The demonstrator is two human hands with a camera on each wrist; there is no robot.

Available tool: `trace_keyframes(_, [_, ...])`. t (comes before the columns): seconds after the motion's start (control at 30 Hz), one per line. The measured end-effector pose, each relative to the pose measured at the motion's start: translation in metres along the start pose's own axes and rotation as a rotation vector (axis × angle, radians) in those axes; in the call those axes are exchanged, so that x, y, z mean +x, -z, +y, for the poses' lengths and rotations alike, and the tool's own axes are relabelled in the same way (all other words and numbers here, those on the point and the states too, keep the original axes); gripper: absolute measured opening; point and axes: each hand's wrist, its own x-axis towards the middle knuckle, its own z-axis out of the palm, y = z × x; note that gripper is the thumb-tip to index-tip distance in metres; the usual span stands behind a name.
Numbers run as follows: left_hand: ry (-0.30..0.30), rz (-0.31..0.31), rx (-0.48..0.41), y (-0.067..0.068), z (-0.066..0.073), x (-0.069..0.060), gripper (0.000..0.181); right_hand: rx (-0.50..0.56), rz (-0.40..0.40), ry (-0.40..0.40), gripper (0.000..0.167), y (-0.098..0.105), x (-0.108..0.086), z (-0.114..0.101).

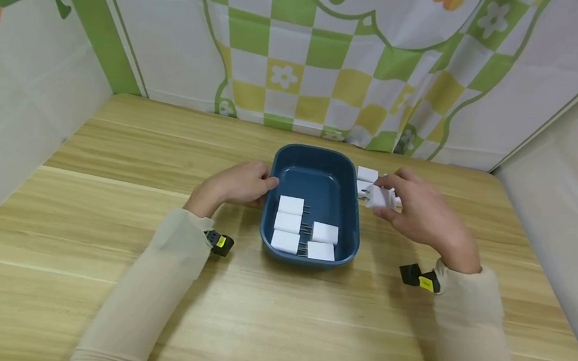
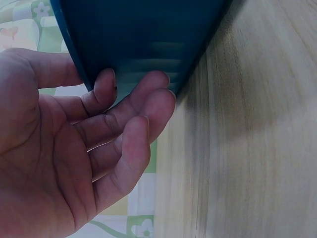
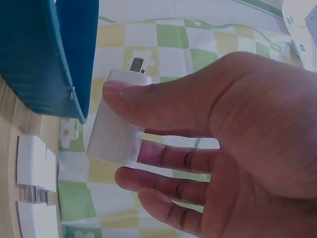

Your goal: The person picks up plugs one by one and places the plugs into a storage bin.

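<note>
A dark blue plastic bin (image 1: 317,150) stands on the table, with several white charger plugs (image 1: 287,223) lying in its near half. My left hand (image 1: 237,183) grips the bin's left rim, thumb over the edge; in the left wrist view the fingers (image 2: 136,148) bend beside the outer wall. Right of the bin, my right hand (image 1: 422,212) holds a white charger plug (image 3: 111,126) between thumb and fingers, above the table. Its metal prongs (image 3: 137,64) stick out past the thumb. More white charger plugs (image 1: 367,174) sit beside the bin's right wall, partly hidden by my right hand.
The wooden table (image 1: 277,317) runs back to a checkered green, yellow and white curtain (image 1: 324,74). Pale cloth walls (image 1: 575,148) enclose the left and right sides.
</note>
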Motion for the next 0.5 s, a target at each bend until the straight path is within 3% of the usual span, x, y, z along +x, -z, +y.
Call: trace_keyframes(0.5, [0.008,-0.009,-0.027,-0.001,0.0,0.001,0.033,-0.022,-0.023,0.063,0.041,0.004,0.006,-0.019])
